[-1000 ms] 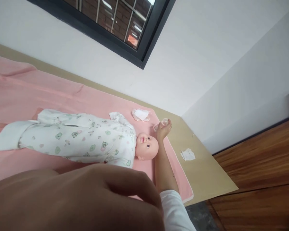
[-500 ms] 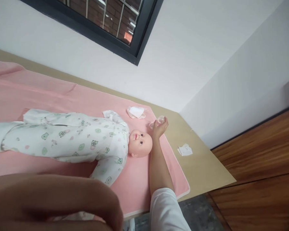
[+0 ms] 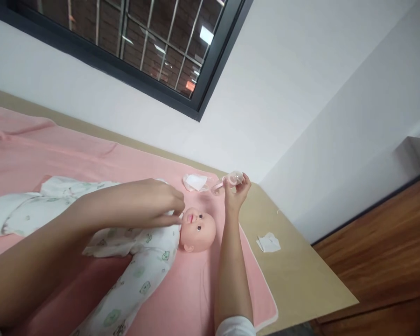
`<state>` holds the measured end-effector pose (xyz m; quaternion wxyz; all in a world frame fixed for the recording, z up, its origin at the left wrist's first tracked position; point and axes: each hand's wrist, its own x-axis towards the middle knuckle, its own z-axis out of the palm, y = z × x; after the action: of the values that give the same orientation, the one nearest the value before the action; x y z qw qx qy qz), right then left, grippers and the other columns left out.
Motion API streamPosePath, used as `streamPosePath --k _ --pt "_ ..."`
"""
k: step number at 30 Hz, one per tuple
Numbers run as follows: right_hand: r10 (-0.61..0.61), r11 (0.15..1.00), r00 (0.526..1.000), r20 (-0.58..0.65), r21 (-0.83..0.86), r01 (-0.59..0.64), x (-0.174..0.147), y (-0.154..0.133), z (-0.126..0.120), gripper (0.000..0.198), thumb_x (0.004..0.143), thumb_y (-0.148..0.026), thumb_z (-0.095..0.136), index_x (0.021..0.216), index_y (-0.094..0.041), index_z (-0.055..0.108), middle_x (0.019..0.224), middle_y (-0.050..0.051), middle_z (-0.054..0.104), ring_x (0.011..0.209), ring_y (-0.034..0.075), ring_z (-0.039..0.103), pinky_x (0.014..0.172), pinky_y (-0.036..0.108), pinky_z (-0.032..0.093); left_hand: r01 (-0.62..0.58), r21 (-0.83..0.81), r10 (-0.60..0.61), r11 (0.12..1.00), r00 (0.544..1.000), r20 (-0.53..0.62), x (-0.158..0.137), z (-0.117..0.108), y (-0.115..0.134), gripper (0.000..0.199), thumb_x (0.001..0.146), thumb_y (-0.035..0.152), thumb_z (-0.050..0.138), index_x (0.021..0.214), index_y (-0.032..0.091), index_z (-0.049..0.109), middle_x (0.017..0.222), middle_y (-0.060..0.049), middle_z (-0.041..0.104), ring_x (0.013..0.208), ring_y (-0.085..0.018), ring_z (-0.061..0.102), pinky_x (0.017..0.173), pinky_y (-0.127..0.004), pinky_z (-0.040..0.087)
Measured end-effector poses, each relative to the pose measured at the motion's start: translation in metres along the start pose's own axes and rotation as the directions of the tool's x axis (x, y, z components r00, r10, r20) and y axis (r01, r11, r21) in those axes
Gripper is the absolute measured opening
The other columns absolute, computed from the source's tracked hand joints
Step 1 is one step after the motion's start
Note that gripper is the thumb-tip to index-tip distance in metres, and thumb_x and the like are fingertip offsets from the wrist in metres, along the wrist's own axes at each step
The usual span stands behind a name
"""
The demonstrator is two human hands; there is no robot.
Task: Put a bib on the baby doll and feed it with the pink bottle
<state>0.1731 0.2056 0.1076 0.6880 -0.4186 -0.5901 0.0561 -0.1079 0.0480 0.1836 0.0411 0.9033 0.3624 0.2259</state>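
Observation:
A baby doll [image 3: 199,229] in white printed clothing [image 3: 140,284] lies on its back, its head toward the right. My left hand [image 3: 161,203] is over its upper chest and neck, with bent fingers and the thumb a little apart; nothing shows between them. Beyond the doll's head, my right hand [image 3: 237,191] is closed around a small clear plastic bottle-like item [image 3: 235,178] with a rounded end and a pinkish part. That item is tilted and held above the cloth's far corner. My left forearm covers much of the doll's body.
A pink cloth [image 3: 196,289] lies under the doll on a tan table [image 3: 294,280]. White material in a clear wrapper [image 3: 196,182] lies by the cloth's far edge. A folded white piece [image 3: 269,242] rests on the table at right. Behind are a wall and a dark-framed window [image 3: 199,100].
My left hand has moved from the near lower left to the doll's neck. My right hand has lifted the clear item slightly and tilted it. The view has shifted upward.

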Motion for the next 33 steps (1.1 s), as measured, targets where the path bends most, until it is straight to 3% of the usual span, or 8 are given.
streamPosePath --k 2,4,8,11,14,21,28,33 --pt "-0.038 0.989 0.995 0.089 0.146 0.024 0.002 -0.025 0.004 0.069 0.077 -0.041 0.071 0.134 -0.022 0.039 0.135 0.014 0.052 0.116 0.022 0.061 0.1 0.039 0.051 0.045 0.038 -0.046 0.998 0.999 0.026 0.006 0.0 -0.012 0.029 0.096 0.036 0.043 0.098 0.025 0.07 0.1 -0.003 0.073 0.086 -0.022 0.067 0.075 -0.03 0.047" --pt "-0.062 0.962 0.974 0.217 0.273 0.0 0.0 -0.05 0.008 0.071 0.075 -0.041 0.075 0.134 -0.025 0.039 0.133 0.012 0.054 0.116 0.022 0.061 0.1 0.04 0.052 0.146 0.113 -0.138 0.983 0.988 -0.073 0.01 0.002 -0.024 0.035 0.097 0.037 0.04 0.117 0.024 0.066 0.118 -0.006 0.07 0.101 -0.026 0.066 0.082 -0.033 0.047" --pt "-0.131 0.92 0.889 0.439 0.388 -0.056 -0.016 -0.094 0.015 0.074 0.074 -0.043 0.08 0.136 -0.031 0.041 0.131 0.009 0.057 0.118 0.022 0.06 0.103 0.041 0.052 0.221 0.14 -0.19 0.965 0.96 -0.206 0.013 0.003 -0.036 0.045 0.096 0.045 0.042 0.131 0.021 0.057 0.133 -0.01 0.064 0.117 -0.03 0.061 0.089 -0.036 0.047" --pt "-0.189 0.906 0.842 0.506 0.419 -0.049 -0.031 -0.116 0.021 0.072 0.076 -0.046 0.079 0.137 -0.034 0.042 0.135 0.007 0.054 0.121 0.022 0.059 0.104 0.043 0.052 0.232 0.063 -0.216 0.971 0.956 -0.197 0.011 -0.001 -0.03 0.059 0.087 0.051 0.056 0.139 0.025 0.047 0.133 -0.008 0.063 0.111 -0.03 0.064 0.082 -0.034 0.049" --pt "-0.23 0.886 0.823 0.519 0.462 -0.044 -0.045 -0.129 0.028 0.071 0.076 -0.048 0.079 0.137 -0.035 0.043 0.138 0.006 0.052 0.122 0.023 0.057 0.105 0.044 0.051 0.256 0.004 -0.251 0.967 0.953 -0.17 0.01 -0.003 -0.021 0.067 0.081 0.039 0.061 0.144 0.027 0.039 0.12 -0.007 0.069 0.095 -0.028 0.068 0.069 -0.031 0.047" --pt "-0.238 0.889 0.815 0.529 0.456 -0.036 -0.057 -0.138 0.034 0.071 0.077 -0.05 0.077 0.139 -0.036 0.043 0.141 0.005 0.051 0.128 0.023 0.053 0.107 0.044 0.05 0.279 -0.255 -0.331 0.926 0.925 -0.188 0.02 0.01 -0.015 0.069 0.075 0.024 0.059 0.142 0.026 0.04 0.117 -0.007 0.07 0.091 -0.027 0.069 0.07 -0.032 0.049" --pt "-0.153 0.927 0.789 0.595 0.362 -0.094 -0.045 -0.143 0.019 0.053 0.073 -0.041 0.082 0.119 -0.031 0.057 0.122 0.003 0.063 0.114 0.02 0.062 0.094 0.038 0.057 0.255 -0.092 -0.27 0.963 0.922 -0.279 0.025 0.018 -0.021 0.056 0.07 0.017 0.055 0.125 0.028 0.061 0.119 -0.001 0.071 0.099 -0.025 0.068 0.072 -0.029 0.049" --pt "-0.101 0.947 0.736 0.669 0.291 -0.135 -0.044 -0.146 0.013 0.045 0.071 -0.04 0.084 0.108 -0.028 0.062 0.117 0.003 0.067 0.108 0.02 0.065 0.092 0.038 0.058 0.251 -0.002 -0.244 0.968 0.939 -0.244 0.024 0.017 -0.025 0.052 0.065 0.009 0.055 0.11 0.031 0.07 0.101 0.004 0.075 0.085 -0.02 0.069 0.062 -0.025 0.045"
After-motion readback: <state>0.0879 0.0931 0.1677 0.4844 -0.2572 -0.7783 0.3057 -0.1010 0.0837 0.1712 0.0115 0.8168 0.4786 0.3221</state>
